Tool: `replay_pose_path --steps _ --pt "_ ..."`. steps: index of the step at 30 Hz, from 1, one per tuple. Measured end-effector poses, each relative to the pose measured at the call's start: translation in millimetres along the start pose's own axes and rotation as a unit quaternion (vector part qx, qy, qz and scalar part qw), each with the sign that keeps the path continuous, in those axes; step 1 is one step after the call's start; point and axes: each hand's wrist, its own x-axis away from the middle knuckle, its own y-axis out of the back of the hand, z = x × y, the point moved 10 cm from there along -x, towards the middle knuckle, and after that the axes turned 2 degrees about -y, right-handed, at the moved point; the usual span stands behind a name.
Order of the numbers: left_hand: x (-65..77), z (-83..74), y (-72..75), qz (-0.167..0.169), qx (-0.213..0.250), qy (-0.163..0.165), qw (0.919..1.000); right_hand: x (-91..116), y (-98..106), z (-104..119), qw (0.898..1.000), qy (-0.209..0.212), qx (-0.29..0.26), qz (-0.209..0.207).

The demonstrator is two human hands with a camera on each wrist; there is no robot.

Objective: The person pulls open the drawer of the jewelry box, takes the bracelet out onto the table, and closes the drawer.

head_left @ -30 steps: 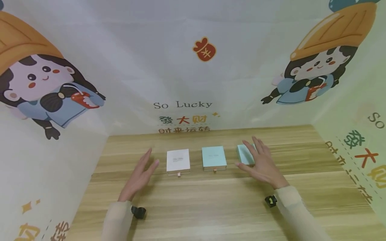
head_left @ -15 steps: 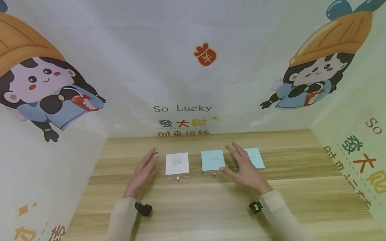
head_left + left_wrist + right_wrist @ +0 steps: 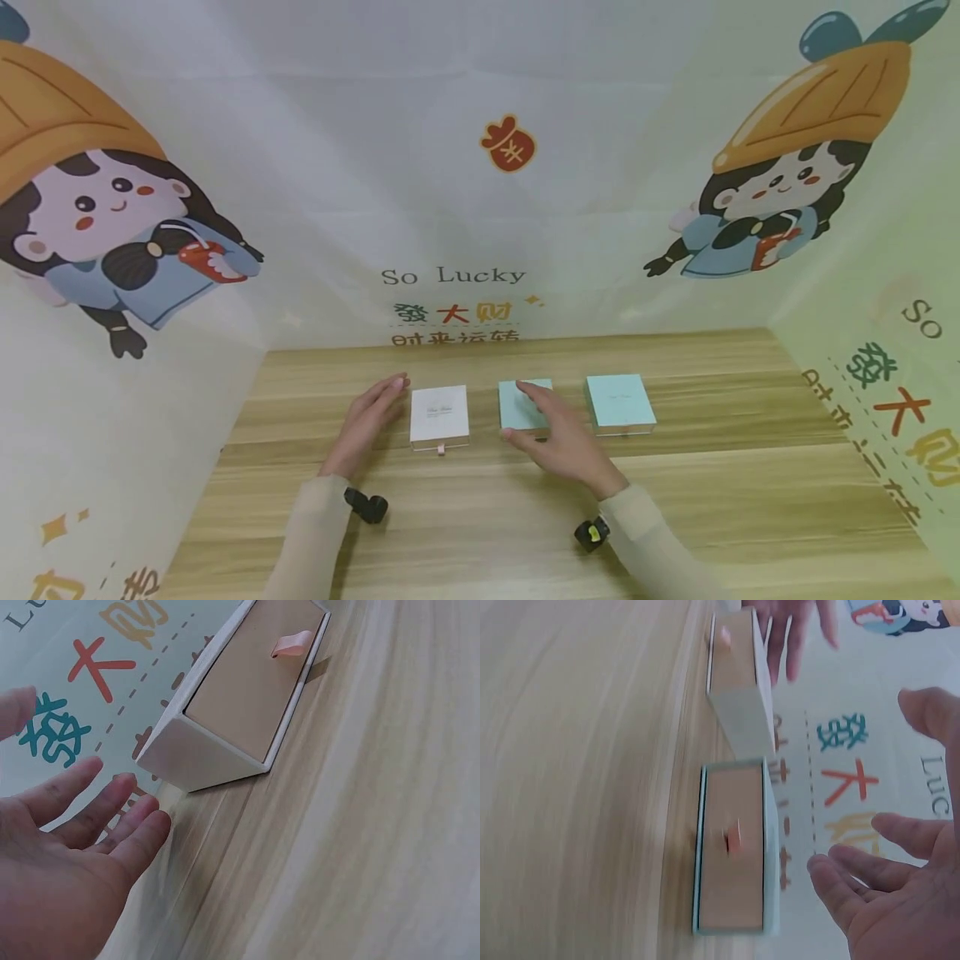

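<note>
Three flat square boxes stand in a row on the wooden table: a white box point(image 3: 438, 415) at left, a light teal box point(image 3: 516, 408) in the middle and another teal box point(image 3: 621, 402) at right. My left hand point(image 3: 367, 423) is just left of the white box, fingers stretched and holding nothing. In the left wrist view its fingertips are close to the box's side. My right hand point(image 3: 566, 446), thumb and fingers spread, hovers over the middle teal box and hides part of it. The right wrist view shows this hand empty beside the teal box point(image 3: 731, 892).
Behind the boxes rises a white printed cloth point(image 3: 360, 167) with cartoon figures and lettering, which also lines both sides. The wooden table point(image 3: 480, 533) reaches toward me in front of the boxes. A small pink ribbon tab point(image 3: 292, 643) sticks out of the white box's front.
My right hand has moved left, from over the right teal box to over the middle one. My left hand has shifted slightly right, closer to the white box. The boxes keep their places.
</note>
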Motion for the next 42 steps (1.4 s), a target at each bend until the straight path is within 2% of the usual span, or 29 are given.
replay_pose_path --steps 6,12,22,31,37,42 --pt "-6.7 5.5 1.4 -0.012 -0.04 0.007 0.9991 -3 -23 13 0.998 0.004 -0.056 -0.01" --pt "-9.4 10.8 -3.9 -0.016 -0.075 0.006 0.997 -3 -48 20 0.999 -0.002 -0.051 -0.01" --pt "-15.0 15.9 -4.6 -0.047 -0.083 0.007 0.9954 -10 -72 25 0.999 -0.014 0.003 -0.039" --pt "-14.2 9.2 -5.3 -0.057 -0.097 0.004 0.9936 -18 -81 25 0.997 -0.025 0.003 -0.073" --pt "-15.3 9.3 -6.4 -0.061 -0.09 0.007 0.9941 -21 -78 25 0.991 -0.042 0.012 -0.125" --pt "-16.7 10.4 -4.4 -0.066 -0.09 0.005 0.9937 -21 -78 24 0.987 -0.057 0.014 -0.152"
